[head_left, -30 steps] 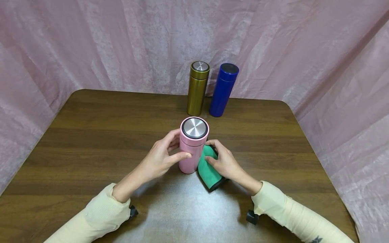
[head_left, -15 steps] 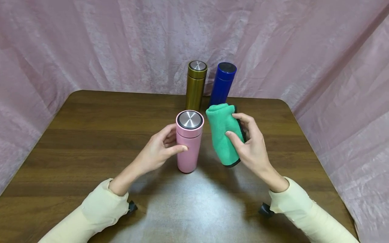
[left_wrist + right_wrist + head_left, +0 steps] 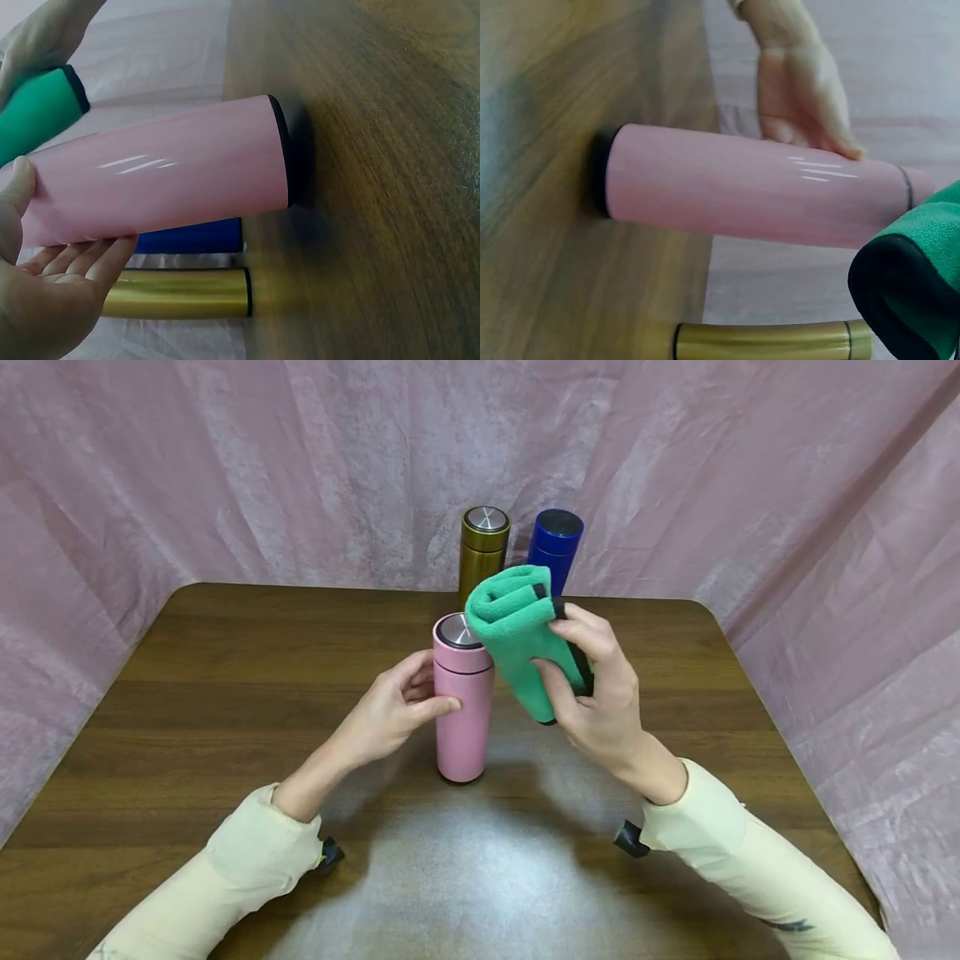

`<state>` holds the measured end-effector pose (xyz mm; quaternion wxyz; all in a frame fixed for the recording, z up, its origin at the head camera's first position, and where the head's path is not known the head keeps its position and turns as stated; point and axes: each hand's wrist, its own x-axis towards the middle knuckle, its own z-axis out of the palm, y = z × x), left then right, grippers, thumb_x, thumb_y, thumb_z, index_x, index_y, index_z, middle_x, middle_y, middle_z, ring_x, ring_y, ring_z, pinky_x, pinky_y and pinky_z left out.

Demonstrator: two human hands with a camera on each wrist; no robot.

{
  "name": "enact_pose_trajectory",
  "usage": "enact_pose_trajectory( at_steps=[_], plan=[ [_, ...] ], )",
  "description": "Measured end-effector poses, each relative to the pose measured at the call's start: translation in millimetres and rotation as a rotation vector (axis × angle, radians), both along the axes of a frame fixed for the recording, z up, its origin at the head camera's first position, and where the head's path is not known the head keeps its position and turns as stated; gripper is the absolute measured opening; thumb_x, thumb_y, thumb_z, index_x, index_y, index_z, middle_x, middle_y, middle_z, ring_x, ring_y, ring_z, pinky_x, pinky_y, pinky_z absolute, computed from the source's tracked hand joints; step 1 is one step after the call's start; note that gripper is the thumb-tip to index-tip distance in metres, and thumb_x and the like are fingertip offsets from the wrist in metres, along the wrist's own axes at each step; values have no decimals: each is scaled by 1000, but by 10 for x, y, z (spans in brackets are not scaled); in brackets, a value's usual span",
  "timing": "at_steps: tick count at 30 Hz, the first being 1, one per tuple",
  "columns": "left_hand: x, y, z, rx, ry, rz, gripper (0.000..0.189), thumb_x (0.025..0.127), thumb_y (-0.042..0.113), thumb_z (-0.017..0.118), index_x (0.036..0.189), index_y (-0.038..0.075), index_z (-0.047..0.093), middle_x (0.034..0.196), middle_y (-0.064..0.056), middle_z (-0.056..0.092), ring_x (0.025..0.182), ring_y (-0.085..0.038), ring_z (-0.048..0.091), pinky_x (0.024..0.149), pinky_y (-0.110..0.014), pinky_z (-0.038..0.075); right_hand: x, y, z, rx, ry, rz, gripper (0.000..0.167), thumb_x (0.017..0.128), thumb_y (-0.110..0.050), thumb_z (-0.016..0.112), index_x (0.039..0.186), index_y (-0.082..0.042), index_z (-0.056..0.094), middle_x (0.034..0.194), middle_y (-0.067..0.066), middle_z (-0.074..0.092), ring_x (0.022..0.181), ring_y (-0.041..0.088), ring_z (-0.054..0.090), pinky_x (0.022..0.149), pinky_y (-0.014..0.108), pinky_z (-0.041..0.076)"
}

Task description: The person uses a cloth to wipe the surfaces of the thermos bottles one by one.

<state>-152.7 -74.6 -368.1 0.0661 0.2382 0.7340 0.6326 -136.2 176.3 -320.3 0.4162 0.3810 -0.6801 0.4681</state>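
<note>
A pink thermos flask [image 3: 463,727] with a brushed-metal lid stands upright on the table. My left hand [image 3: 390,706] grips its upper body from the left, thumb in front and fingers behind. In my right hand [image 3: 603,693] is a folded green cloth [image 3: 517,635] with black edging, pinched between thumb and fingers. The cloth is raised off the table, and its left end overlaps the right part of the flask's lid in the head view. The right wrist view shows the cloth [image 3: 930,240] at the flask's top end.
Behind the pink flask stand a gold flask [image 3: 482,560] and a blue flask [image 3: 555,547], their lower parts hidden by the cloth and pink flask. The wooden table [image 3: 225,693] meets pink curtains [image 3: 337,468] at the back and sides.
My right hand has lifted the green cloth from beside the flask's base up to its lid, then leftward over it. The left hand has kept its grip on the flask.
</note>
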Motion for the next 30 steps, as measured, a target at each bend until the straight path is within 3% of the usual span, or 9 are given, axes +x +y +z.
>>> enact_pose_trajectory(
  at_steps=[7,18,30],
  plan=[
    [-24,-1,14,2,-23,10,54,93,1,76,141,0,53,131,-16,65,117,-28,67,99,-35,56,-42,-23,-123,167,85,-20,23,103,-8,63,119,9,58,120,29,62,109,41,64,103,38,52],
    [-57,6,14,19,-49,30,51,92,0,76,138,0,54,130,-16,66,116,-28,67,99,-34,56,-45,-48,-210,277,133,-63,19,101,-3,65,117,7,62,118,27,63,104,38,66,99,36,54],
    [-93,-25,3,18,-62,53,46,95,-1,72,137,-4,52,130,-21,65,120,-31,65,101,-34,55,-10,-19,-335,427,79,-48,31,90,8,70,119,1,63,121,19,64,101,32,65,91,40,57]
  ],
)
